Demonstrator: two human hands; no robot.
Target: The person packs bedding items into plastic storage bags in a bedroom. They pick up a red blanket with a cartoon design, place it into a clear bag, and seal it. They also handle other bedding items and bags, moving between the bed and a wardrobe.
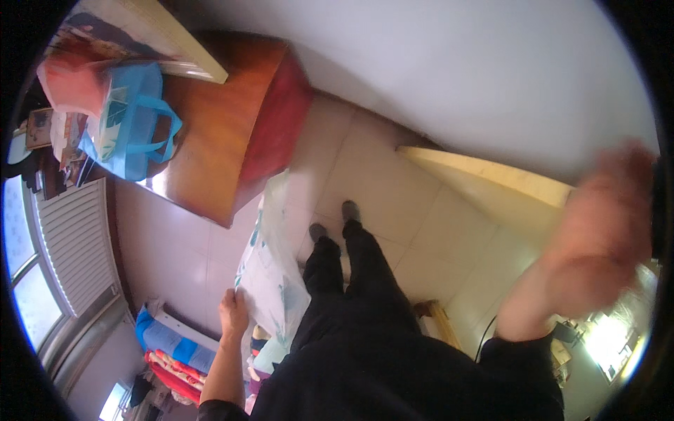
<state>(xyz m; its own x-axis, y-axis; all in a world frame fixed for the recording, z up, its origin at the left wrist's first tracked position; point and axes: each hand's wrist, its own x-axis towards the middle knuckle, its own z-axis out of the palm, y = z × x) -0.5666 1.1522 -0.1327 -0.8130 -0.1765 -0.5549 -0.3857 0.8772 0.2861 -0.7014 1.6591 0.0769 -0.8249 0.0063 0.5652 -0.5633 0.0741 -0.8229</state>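
My left hand (pixel 234 311) grips the edge of a translucent plastic bag (pixel 274 268) with green leaf print, which hangs in front of my legs at the left. My right hand (pixel 595 242) is raised close to the camera at the right, blurred, near the white wall; no held item shows, though its fingers are too blurred to tell how they are set. Beyond the bag, at the upper left, a blue tote bag (pixel 138 150) with loop handles rests on a brown wooden cabinet (pixel 216 126) with a red side.
A framed picture (pixel 195 63) and a pink bag (pixel 73 81) are on the cabinet. A pale yellow door (pixel 484 179) stands along the right. Folded bedding (pixel 179 347) lies at the lower left, below a radiator (pixel 76 242). Tiled floor (pixel 384 158) surrounds my feet.
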